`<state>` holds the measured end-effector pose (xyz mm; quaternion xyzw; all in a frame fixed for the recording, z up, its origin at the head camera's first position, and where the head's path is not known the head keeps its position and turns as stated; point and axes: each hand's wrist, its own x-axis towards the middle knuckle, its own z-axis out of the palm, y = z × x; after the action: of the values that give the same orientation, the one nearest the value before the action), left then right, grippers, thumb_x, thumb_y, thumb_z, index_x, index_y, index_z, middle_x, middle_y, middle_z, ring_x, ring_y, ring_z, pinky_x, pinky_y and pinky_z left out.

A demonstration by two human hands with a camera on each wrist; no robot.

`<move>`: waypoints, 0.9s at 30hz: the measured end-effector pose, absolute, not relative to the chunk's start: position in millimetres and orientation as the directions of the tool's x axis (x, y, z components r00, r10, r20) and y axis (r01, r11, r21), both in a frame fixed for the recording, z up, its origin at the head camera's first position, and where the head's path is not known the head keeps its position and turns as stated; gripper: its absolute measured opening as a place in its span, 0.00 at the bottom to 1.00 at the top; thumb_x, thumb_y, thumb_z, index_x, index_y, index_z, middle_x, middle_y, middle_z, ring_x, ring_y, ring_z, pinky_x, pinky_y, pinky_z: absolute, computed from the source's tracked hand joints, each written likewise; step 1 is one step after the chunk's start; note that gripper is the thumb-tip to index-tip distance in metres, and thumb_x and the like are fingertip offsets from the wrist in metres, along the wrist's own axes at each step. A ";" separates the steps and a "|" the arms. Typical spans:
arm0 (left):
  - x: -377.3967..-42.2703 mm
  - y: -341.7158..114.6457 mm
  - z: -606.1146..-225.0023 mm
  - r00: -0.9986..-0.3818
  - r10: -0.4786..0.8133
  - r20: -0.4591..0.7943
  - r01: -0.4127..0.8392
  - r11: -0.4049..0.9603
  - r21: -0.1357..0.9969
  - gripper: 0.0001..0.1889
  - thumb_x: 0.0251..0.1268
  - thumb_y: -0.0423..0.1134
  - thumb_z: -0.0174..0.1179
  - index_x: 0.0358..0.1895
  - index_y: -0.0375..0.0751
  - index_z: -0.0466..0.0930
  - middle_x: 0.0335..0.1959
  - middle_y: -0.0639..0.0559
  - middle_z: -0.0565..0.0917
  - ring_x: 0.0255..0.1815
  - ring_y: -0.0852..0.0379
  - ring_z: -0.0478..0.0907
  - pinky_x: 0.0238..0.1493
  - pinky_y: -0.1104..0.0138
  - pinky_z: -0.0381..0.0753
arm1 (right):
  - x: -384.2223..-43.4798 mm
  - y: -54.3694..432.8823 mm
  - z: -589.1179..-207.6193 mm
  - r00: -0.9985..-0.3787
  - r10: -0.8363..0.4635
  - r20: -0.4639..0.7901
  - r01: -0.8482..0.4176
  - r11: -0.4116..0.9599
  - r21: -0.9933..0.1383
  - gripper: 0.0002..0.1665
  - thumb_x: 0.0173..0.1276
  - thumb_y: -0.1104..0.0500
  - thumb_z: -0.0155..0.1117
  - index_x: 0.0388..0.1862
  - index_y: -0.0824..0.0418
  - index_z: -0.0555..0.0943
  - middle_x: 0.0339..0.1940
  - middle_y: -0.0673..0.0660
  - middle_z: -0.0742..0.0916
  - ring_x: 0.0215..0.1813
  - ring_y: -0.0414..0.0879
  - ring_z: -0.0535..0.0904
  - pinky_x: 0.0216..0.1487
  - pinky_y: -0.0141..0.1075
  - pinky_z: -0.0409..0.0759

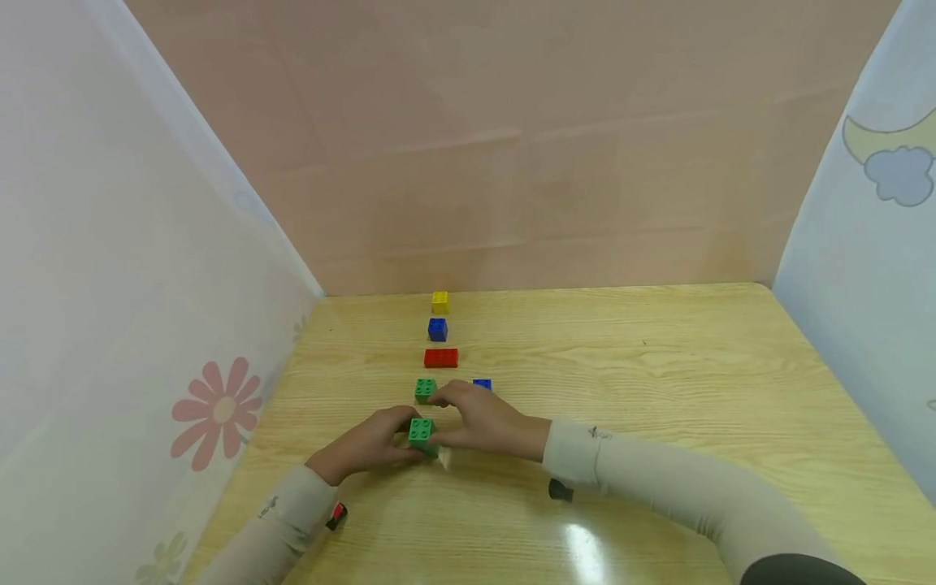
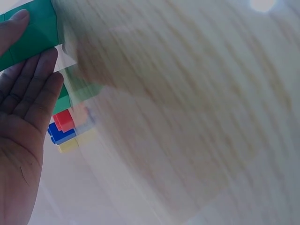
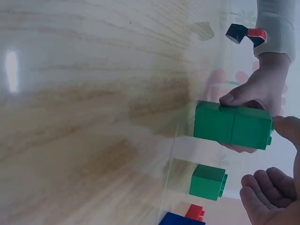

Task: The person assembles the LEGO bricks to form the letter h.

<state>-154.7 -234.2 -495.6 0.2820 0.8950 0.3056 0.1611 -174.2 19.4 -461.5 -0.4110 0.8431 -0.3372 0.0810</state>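
Two green building blocks [image 1: 422,435], one stacked on the other, stand near the front of the wooden table. My left hand [image 1: 373,443] holds the stack from the left, its thumb [image 2: 16,28] on one face and the fingers on the opposite face. On the other side, my right hand [image 1: 486,418] reaches in with its thumb tip [image 3: 283,126] at the studs on top. Its other fingers are spread away from the stack and hold nothing. A single green block [image 1: 426,388] stands just behind the stack, near the right fingertips.
Beyond the single green block, a flat red brick [image 1: 441,358], a blue block [image 1: 437,330] and a yellow block [image 1: 440,302] line up toward the back wall. Another blue block [image 1: 482,383] is partly hidden behind my right hand. Patterned sheets [image 1: 219,244] wall the sides.
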 end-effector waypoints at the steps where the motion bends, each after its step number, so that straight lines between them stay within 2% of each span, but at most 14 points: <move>1: -154.8 -234.2 -495.3 -0.790 0.602 -0.116 0.410 0.659 0.631 0.19 0.58 0.51 0.70 0.49 0.52 0.76 0.46 0.65 0.80 0.54 0.59 0.79 0.56 0.63 0.79 | -174.5 20.7 -460.0 -0.653 -0.744 0.144 -0.638 0.437 -0.634 0.34 0.62 0.41 0.69 0.61 0.57 0.76 0.55 0.53 0.82 0.55 0.47 0.78 0.54 0.35 0.79; 7: -155.2 -235.1 -494.6 -0.801 0.583 -0.138 0.395 0.687 0.610 0.18 0.58 0.49 0.70 0.49 0.52 0.76 0.45 0.66 0.80 0.53 0.60 0.79 0.56 0.62 0.78 | -179.2 27.3 -455.6 -0.667 -0.721 0.187 -0.653 0.446 -0.612 0.34 0.62 0.44 0.71 0.62 0.59 0.75 0.56 0.51 0.81 0.56 0.47 0.78 0.56 0.37 0.79; 15: -156.9 -240.2 -495.4 -0.811 0.564 -0.157 0.363 0.694 0.622 0.19 0.58 0.52 0.70 0.48 0.53 0.76 0.45 0.67 0.80 0.54 0.59 0.78 0.57 0.60 0.78 | -186.3 34.0 -459.0 -0.691 -0.695 0.197 -0.656 0.489 -0.575 0.37 0.61 0.42 0.71 0.65 0.59 0.74 0.58 0.51 0.80 0.58 0.47 0.77 0.57 0.40 0.78; 21: -155.4 -246.1 -492.4 -0.818 0.555 -0.154 0.347 0.688 0.637 0.19 0.59 0.50 0.70 0.49 0.52 0.76 0.45 0.66 0.80 0.55 0.58 0.78 0.58 0.59 0.77 | -190.6 39.7 -460.5 -0.708 -0.680 0.188 -0.638 0.503 -0.583 0.37 0.62 0.42 0.70 0.65 0.57 0.73 0.59 0.50 0.79 0.57 0.43 0.77 0.56 0.39 0.78; 27: -154.6 -255.2 -491.2 -0.833 0.532 -0.154 0.330 0.700 0.633 0.18 0.59 0.50 0.70 0.49 0.52 0.76 0.43 0.66 0.80 0.53 0.59 0.78 0.58 0.57 0.77 | -194.4 43.8 -460.8 -0.724 -0.669 0.171 -0.627 0.532 -0.569 0.39 0.62 0.42 0.70 0.67 0.59 0.72 0.61 0.53 0.79 0.60 0.48 0.76 0.60 0.42 0.77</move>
<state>-154.6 -255.2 -491.2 0.2377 0.9071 0.3056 0.1650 -194.4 43.8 -460.8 -0.3702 0.8747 -0.3111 0.0337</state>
